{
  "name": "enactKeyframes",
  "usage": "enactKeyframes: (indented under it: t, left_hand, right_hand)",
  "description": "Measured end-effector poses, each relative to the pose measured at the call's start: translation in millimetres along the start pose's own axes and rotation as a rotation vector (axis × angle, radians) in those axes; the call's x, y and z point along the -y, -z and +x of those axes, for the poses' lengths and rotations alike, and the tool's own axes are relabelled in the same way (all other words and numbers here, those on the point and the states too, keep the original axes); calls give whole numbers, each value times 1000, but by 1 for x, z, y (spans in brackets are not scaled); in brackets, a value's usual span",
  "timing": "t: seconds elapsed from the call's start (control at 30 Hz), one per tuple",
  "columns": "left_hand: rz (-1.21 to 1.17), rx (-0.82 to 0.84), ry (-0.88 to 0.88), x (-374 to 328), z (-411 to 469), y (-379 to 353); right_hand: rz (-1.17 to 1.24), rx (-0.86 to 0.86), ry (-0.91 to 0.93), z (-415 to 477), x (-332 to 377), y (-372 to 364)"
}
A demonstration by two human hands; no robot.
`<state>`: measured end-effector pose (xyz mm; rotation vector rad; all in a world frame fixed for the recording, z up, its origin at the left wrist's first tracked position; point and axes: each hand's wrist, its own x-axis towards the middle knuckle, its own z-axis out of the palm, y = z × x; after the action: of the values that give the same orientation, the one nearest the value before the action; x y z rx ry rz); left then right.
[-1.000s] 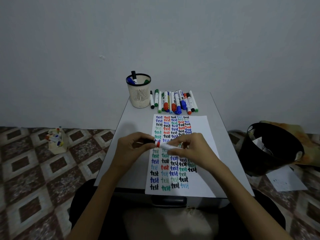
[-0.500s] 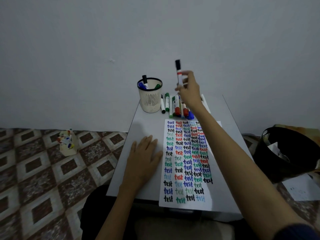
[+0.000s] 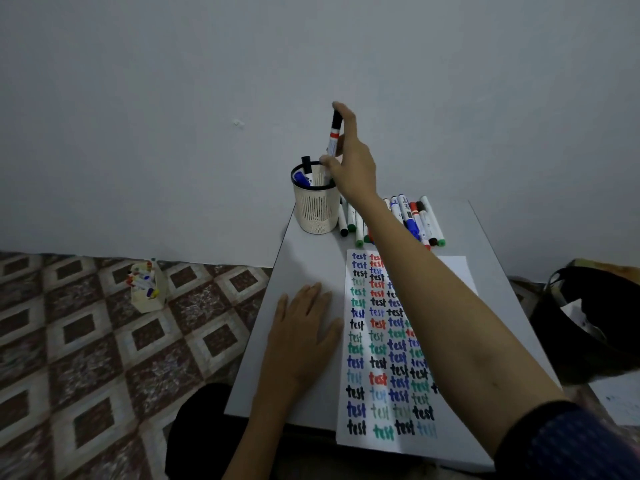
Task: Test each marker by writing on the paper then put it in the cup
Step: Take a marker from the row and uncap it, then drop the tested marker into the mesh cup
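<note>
**Right hand.** The right hand (image 3: 351,157) is raised above the far-left corner of the counter (image 3: 304,265). It grasps one marker (image 3: 334,133) between thumb and fingers, with one fingertip over the top of the cap. The forearm crosses over the paper (image 3: 453,275).

**Held marker.** The marker stands nearly upright, black cap up, with a red band below the cap and a white barrel. Its lower end is at the mouth of the cup (image 3: 316,209). Whether it touches the rim cannot be told.

**Cup.** The cup is a pale slotted cylinder with a dark rim. It stands at the far-left corner of the counter. It contains a black-capped marker (image 3: 306,164) and a blue one (image 3: 300,178).

**Left hand.** The left hand (image 3: 301,337) lies flat on the counter, palm down and fingers straight. It holds nothing. It rests just beside the left edge of the paper.

**Paper.** The paper lies along the right half of the counter and reaches the near edge. It carries columns of the word "test" in black, blue, red and green.

**Loose markers.** A row of markers (image 3: 420,221) lies along the far edge, just right of the cup and beyond the paper.

**Floor.** A small box of markers (image 3: 147,292) stands on the tiled floor to the left. A black bin (image 3: 595,306) stands to the right.
</note>
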<state>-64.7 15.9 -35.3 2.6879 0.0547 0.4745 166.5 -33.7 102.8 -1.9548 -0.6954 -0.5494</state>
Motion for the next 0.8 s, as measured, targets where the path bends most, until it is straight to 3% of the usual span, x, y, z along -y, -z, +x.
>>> enactKeyframes:
  t: [0.13, 0.33, 0.4, 0.53, 0.67, 0.8]
  left_hand:
    - [16, 1, -1, 1, 1, 0]
    - [11, 3, -7, 2, 1, 1]
    - [2, 3, -6, 2, 0, 1]
    - [-6, 7, -2, 0, 0, 2]
    - [-4, 2, -4, 1, 2, 1]
    - [1, -1, -3, 1, 1, 1]
  right_hand:
    - [-179, 158, 33, -13, -18, -8]
    - [-117, 80, 71, -26, -38, 10]
    - [-100, 4, 4, -31, -50, 26]
    - [-230, -121, -337, -53, -92, 68]
    - [-429, 67, -542, -81, -131, 104]
    - [-464, 126, -530, -98, -143, 124]
